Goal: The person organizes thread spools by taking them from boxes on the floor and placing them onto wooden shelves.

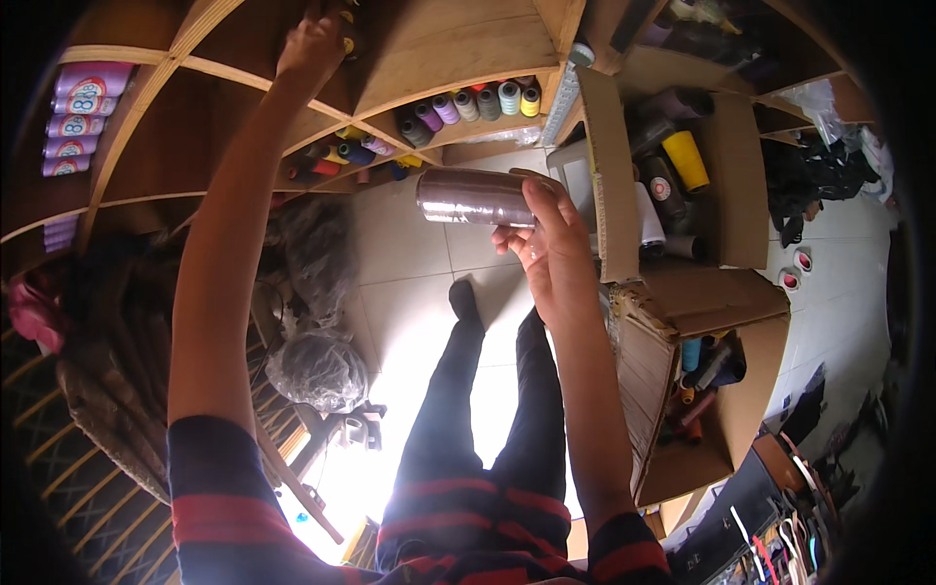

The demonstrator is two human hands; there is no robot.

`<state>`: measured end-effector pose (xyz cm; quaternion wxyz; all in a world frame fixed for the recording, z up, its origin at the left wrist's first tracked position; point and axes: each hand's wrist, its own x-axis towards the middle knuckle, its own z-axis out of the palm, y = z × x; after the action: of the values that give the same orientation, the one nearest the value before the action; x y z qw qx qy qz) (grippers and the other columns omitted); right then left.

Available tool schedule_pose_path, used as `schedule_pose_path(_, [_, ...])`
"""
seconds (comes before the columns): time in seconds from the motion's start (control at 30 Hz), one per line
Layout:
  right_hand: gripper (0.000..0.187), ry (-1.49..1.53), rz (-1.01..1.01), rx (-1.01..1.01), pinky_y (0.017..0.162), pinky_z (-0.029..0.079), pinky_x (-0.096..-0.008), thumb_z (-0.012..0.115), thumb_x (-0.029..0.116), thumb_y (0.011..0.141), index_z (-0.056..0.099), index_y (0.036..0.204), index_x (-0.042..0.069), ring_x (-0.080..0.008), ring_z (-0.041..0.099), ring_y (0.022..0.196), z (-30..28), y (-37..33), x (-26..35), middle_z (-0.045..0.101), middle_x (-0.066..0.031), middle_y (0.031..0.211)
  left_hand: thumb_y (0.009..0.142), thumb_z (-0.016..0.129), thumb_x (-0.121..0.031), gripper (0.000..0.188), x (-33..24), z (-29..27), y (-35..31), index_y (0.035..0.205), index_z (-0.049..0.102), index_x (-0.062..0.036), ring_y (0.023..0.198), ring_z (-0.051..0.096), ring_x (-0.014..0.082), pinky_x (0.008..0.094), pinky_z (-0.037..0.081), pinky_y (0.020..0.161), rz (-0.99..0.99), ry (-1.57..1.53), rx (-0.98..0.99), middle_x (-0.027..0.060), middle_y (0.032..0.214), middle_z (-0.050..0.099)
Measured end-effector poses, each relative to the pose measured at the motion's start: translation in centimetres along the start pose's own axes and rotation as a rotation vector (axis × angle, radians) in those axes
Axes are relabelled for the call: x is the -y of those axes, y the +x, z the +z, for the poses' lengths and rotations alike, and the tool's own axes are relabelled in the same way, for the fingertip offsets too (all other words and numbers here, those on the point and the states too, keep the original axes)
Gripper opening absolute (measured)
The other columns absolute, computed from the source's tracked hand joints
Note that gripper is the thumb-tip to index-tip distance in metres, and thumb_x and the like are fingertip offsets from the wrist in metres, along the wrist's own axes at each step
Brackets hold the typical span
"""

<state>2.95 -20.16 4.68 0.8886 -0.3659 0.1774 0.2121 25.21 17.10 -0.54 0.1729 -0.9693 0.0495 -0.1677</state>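
Observation:
My right hand [554, 229] is closed around one end of a brownish-mauve thread spool [473, 199]. The spool lies sideways in the air above the tiled floor, and its shiny surface looks like clear plastic wrap. My left hand [314, 47] reaches up into a compartment of the wooden shelf [453, 49], at the top of the view. Small dark and yellow things [347, 29] sit right beside its fingers. Shadow and the picture's edge hide the fingertips, so I cannot make out whether they grip anything.
Several thread spools [465, 105] stand in a row on a lower shelf, with purple packs [73, 127] at the far left. Open cardboard boxes [731, 185] of spools are on the right. A clear plastic bag [317, 370] and a wooden frame [312, 497] lie left of my legs.

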Motion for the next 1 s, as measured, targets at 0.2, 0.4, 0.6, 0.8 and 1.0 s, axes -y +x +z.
schedule_pose_path(0.2, [0.042, -0.111, -0.131, 0.187, 0.070, 0.043, -0.0307, 0.068, 0.017, 0.083, 0.051, 0.117, 0.000, -0.0160, 0.055, 0.083, 0.0, 2.4, 2.9, 0.056, -0.0081, 0.103, 0.091, 0.052, -0.047, 0.048, -10.3, -15.3, -6.5, 0.121, 0.061, -0.0101, 0.089, 0.061, 0.0169, 0.0319, 0.052, 0.072, -0.156, -1.466, 0.830, 0.0065, 0.110, 0.066])
schedule_pose_path(0.4, [0.053, -0.316, -0.181, 0.424, 0.084, 0.041, -0.0312, 0.068, 0.011, 0.080, 0.046, 0.127, 0.005, -0.0171, 0.051, 0.099, 1.8, 6.0, 4.2, 0.050, -0.0110, 0.118, 0.085, 0.068, -0.036, 0.056, -12.2, -18.7, -13.3, 0.124, 0.052, -0.0001, 0.101, 0.054, 0.0154, 0.0293, 0.046, 0.085, -0.268, -1.878, 0.781, 0.0114, 0.108, 0.058])
schedule_pose_path(0.6, [0.060, -0.769, -0.259, 0.286, 0.080, 0.050, -0.0289, 0.078, 0.023, 0.076, 0.048, 0.123, 0.002, -0.0170, 0.061, 0.094, 6.4, 9.2, 2.2, 0.055, -0.0130, 0.112, 0.074, 0.080, -0.015, 0.055, -12.9, -17.0, -15.4, 0.118, 0.050, -0.0016, 0.093, 0.058, 0.0144, 0.0274, 0.050, 0.078, -0.556, -1.759, 0.279, 0.0085, 0.100, 0.062])
schedule_pose_path(0.8, [0.058, -0.943, -0.585, 0.407, 0.080, 0.050, -0.0299, 0.082, 0.019, 0.069, 0.052, 0.114, -0.001, -0.0190, 0.063, 0.094, 9.3, 16.7, -2.3, 0.064, -0.0127, 0.100, 0.078, 0.077, -0.017, 0.058, -12.3, -11.2, -17.5, 0.125, 0.046, -0.0002, 0.101, 0.059, 0.0206, 0.0309, 0.051, 0.081, -0.737, -1.617, -0.071, 0.0144, 0.116, 0.057])
schedule_pose_path(1.0, [0.034, -1.249, -0.870, 0.538, 0.076, 0.050, -0.0308, 0.055, -0.005, 0.081, 0.053, 0.115, -0.001, -0.0194, 0.062, 0.092, 13.6, 19.7, -2.3, 0.064, -0.0150, 0.101, 0.085, 0.067, -0.013, 0.045, -11.9, -11.6, -20.7, 0.123, 0.047, 0.0015, 0.105, 0.058, 0.0224, 0.0327, 0.051, 0.081, -0.920, -1.721, 0.011, 0.0141, 0.114, 0.058])
